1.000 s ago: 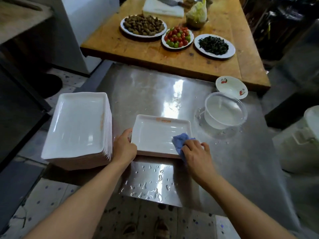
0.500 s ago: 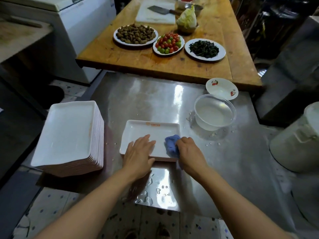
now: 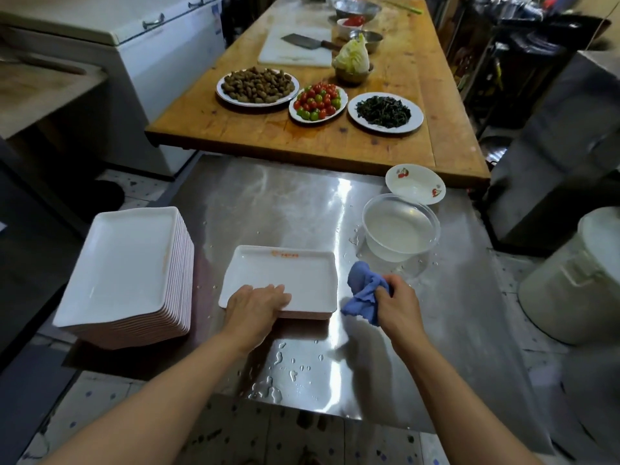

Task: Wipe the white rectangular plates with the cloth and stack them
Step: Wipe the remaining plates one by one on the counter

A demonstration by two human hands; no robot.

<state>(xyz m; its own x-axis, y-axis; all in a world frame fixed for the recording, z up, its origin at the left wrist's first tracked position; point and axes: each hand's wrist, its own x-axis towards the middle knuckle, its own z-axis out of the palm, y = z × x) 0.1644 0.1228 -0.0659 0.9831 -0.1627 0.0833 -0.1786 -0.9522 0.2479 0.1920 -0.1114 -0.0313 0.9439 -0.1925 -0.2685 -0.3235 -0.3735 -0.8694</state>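
Head view: a person is standing at a wet steel worktop (image 3: 453,313), working on white rectangular plates. The left hand (image 3: 255,305) is lying flat, fingers straight, pressing on the near-left corner of a white plate (image 3: 295,280) (an orange mark is showing on its far rim), which is sitting at the middle of the worktop on what looks like a few more plates beneath it. The right hand (image 3: 397,302) is gripping a crumpled blue cloth (image 3: 364,292), fingers curled round it, holding it just beside the plate's right edge and clear of the plate. A tall stack of plates (image 3: 127,273) is sitting at the worktop's left edge, well apart from the hands. A clear bowl of water (image 3: 401,229) is standing beyond the cloth, with a small cherry-patterned dish (image 3: 416,184) touching its far side. Water droplets are lying on the near steel. Behind, a wooden table (image 3: 235,129) is carrying plates of peanuts (image 3: 257,85), cherry tomatoes (image 3: 318,101) and dark greens (image 3: 384,111).
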